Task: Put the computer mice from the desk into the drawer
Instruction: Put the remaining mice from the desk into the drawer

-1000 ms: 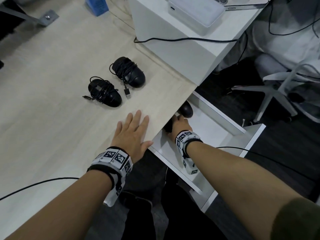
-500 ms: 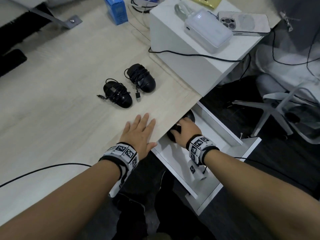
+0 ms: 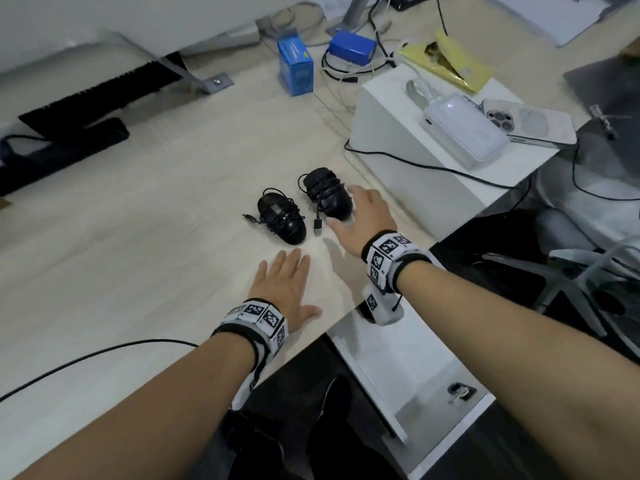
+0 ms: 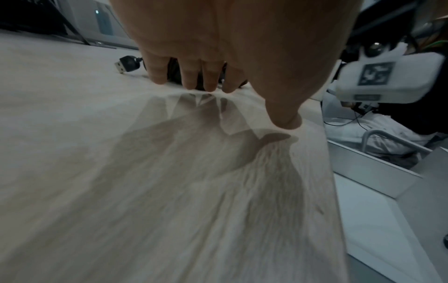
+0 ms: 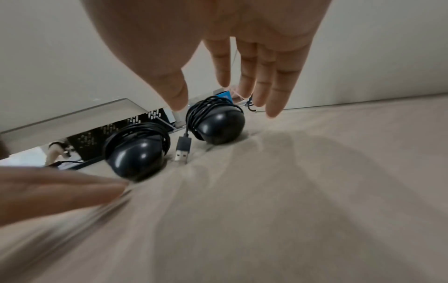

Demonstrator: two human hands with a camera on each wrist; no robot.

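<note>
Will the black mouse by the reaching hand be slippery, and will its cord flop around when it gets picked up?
Probably a bit slippery: the right mouse has a glossy, rounded shell. The cord is wound around its body, so most should stay put. Its loose USB plug lies free on the desk and will likely dangle.

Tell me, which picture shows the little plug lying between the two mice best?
The right wrist view: the USB plug lies close and sharp on the desk, metal end visible, between both mice. The head view shows it small. The left wrist view shows another plug; the left hand hides this one.
</note>
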